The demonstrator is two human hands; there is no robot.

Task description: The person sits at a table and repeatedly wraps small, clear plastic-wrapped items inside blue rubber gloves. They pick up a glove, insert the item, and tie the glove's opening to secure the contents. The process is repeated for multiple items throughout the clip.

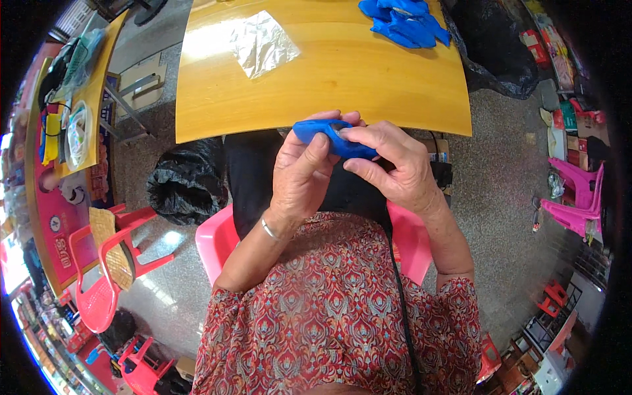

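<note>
A small blue piece [308, 130], soft-looking and with a greyish spot near its middle, is held up just off the near edge of the table. My left hand [297, 176] grips it, the thumb lying across its front and fingers behind. My right hand [409, 172] pinches its right end between thumb and index finger, the fingertip by the greyish spot. What exactly the piece is I cannot make out. More blue pieces [408, 25] of the same colour lie heaped at the table's far right.
On the yellow wooden table [342, 85] lies a crumpled clear plastic bag [261, 45]. A black bin bag [181, 187] sits on the floor at left, another black bag [494, 49] beyond the table's right edge. A red chair [99, 303] stands at far left, pink plastic furniture [576, 197] at right.
</note>
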